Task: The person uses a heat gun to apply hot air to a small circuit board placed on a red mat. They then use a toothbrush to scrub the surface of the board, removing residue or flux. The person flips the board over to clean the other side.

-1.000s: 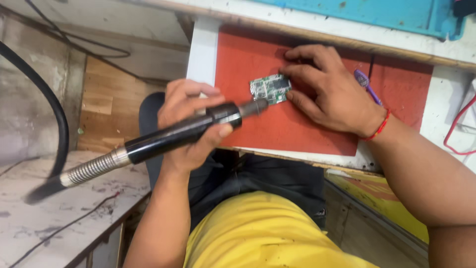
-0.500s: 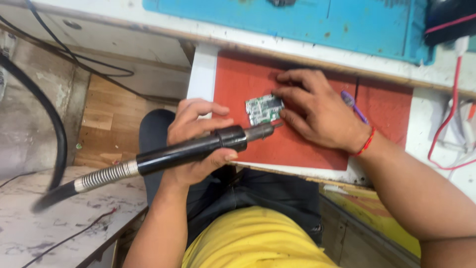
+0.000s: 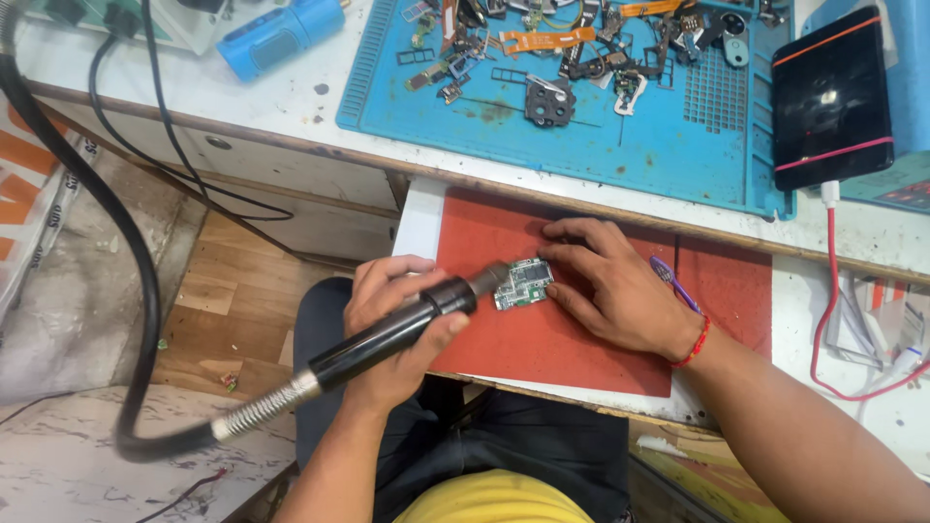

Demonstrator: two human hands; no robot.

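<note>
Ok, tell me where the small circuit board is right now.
In the head view, the circuit board lies on the red mat, between the hot-air tool's nozzle and the right hand.

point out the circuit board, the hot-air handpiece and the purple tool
circuit board (image 3: 522, 284), head view, middle of its green face.
hot-air handpiece (image 3: 387, 338), head view, black grip below the left hand.
purple tool (image 3: 667, 276), head view, shaft beside the right hand.

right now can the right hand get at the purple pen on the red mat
Probably yes: the purple pen lies bare beside the right hand, which only presses the circuit board and holds nothing.
</note>
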